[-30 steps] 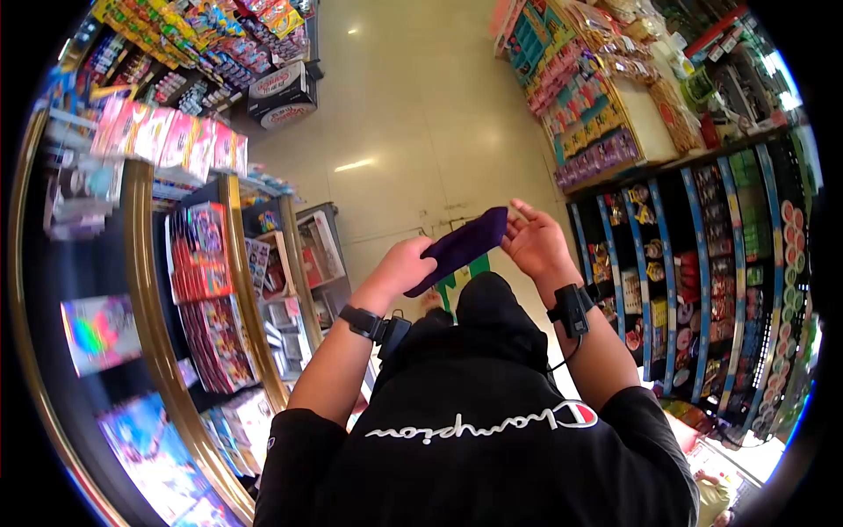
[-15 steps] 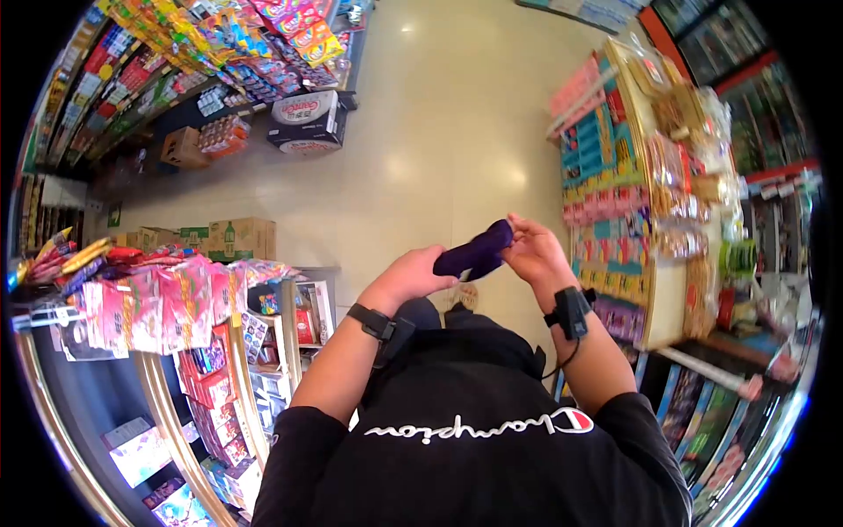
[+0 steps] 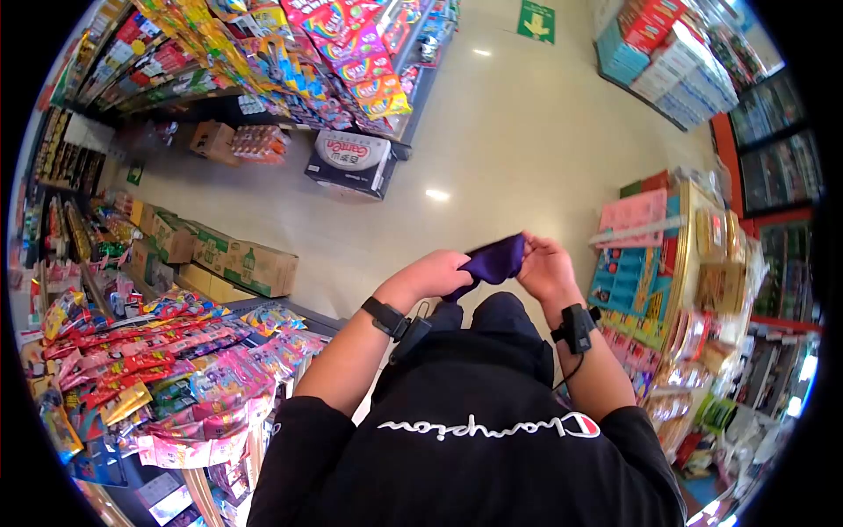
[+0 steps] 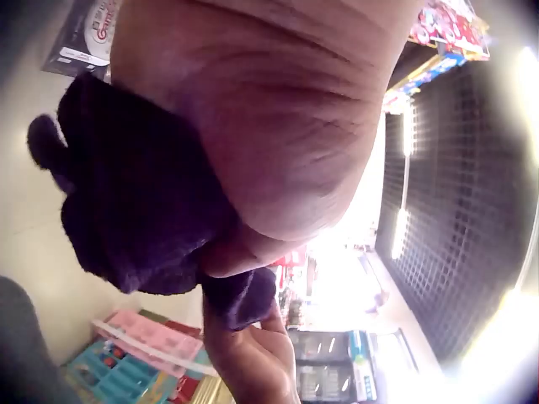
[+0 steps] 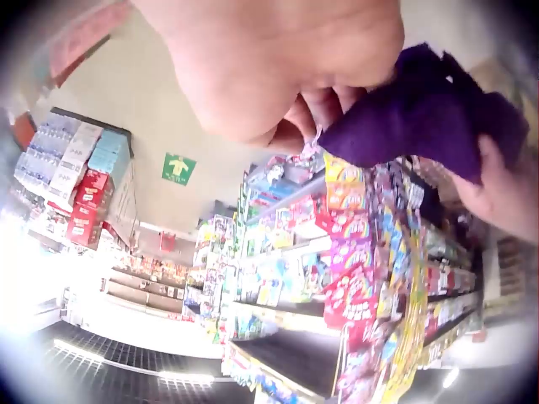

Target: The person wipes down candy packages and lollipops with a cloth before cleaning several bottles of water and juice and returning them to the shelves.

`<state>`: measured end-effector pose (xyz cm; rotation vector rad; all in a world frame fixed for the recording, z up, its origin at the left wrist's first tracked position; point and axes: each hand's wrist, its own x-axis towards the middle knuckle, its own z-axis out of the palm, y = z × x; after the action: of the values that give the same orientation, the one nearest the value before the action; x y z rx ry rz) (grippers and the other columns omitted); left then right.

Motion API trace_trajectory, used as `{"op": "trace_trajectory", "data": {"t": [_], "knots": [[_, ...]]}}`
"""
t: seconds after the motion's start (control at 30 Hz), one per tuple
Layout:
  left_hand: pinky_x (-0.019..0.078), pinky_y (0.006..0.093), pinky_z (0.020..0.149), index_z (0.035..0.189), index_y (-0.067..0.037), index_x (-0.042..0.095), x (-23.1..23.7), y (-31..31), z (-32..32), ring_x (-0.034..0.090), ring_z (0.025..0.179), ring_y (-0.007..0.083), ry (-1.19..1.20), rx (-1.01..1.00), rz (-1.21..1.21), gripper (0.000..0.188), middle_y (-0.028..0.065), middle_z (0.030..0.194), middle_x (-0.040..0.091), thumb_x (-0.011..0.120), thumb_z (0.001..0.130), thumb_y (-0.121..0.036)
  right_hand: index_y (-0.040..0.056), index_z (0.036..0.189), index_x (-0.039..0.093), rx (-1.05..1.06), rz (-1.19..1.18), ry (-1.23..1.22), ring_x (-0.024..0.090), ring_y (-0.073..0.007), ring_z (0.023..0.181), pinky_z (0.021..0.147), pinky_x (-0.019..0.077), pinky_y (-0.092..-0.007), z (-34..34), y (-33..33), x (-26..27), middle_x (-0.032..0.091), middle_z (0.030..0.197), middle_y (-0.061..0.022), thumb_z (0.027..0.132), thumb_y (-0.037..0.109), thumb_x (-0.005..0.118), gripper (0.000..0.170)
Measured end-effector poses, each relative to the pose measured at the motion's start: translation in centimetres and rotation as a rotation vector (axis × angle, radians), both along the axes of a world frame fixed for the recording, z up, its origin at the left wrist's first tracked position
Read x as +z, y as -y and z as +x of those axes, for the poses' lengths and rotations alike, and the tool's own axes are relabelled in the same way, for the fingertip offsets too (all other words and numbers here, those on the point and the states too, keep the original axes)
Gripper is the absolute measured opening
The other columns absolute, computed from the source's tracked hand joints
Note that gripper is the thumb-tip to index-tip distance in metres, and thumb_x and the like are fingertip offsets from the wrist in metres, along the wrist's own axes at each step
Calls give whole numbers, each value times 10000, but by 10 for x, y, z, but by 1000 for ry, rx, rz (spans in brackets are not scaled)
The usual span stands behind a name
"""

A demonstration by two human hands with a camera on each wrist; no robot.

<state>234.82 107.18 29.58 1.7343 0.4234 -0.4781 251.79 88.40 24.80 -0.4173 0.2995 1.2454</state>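
A dark purple cloth [image 3: 494, 261] hangs between my two hands in front of my waist. My left hand [image 3: 436, 274] grips its left end, with the thumb laid over the fabric. At the opposite end, my right hand [image 3: 549, 268] pinches the upper corner with its fingertips. Seen from the left wrist, the cloth [image 4: 139, 194] is bunched in thick, fuzzy folds below the palm, and the other hand meets its far end. The right wrist view shows the cloth [image 5: 421, 118] stretched across to the left hand [image 5: 497, 189].
Racks of bagged sweets [image 3: 369, 61] stand ahead on the left, with a dark drink carton [image 3: 351, 162] at their foot. Cardboard boxes [image 3: 246, 259] line the floor at left, behind a shelf of pink packets [image 3: 219, 386]. A snack display [image 3: 632, 263] is close on the right.
The surroundings have shifted as the body moves and turns along the aisle. The cloth was stretched longer a second ago, then bunched; both hands keep hold of it.
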Motion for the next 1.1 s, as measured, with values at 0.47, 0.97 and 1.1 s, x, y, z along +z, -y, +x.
{"op": "trace_trajectory", "data": {"t": [0.47, 0.97, 1.1], "knots": [[515, 385, 768, 1009, 4, 660, 68, -141, 53, 663, 825, 298, 62, 190, 162, 265, 170, 871, 689, 511, 822, -109, 12, 1210, 548, 545, 283, 36, 651, -292, 1049, 984, 525, -436, 97, -280, 21, 634, 1162, -158, 854, -85, 523, 370], [479, 526, 678, 802, -12, 564, 174, -362, 50, 610, 747, 444, 369, -71, 721, 206, 208, 780, 644, 535, 833, -214, 24, 1216, 602, 370, 148, 443, 664, -209, 1034, 934, 541, -352, 46, -469, 94, 670, 1183, -104, 946, 195, 647, 323], [478, 518, 691, 854, -7, 588, 202, -400, 45, 617, 763, 435, 386, -138, 619, 198, 214, 778, 639, 520, 808, -188, 24, 1217, 568, 105, 60, 764, 631, -196, 1026, 933, 525, -351, 75, -476, 138, 651, 1138, -98, 966, 314, 616, 386]]}}
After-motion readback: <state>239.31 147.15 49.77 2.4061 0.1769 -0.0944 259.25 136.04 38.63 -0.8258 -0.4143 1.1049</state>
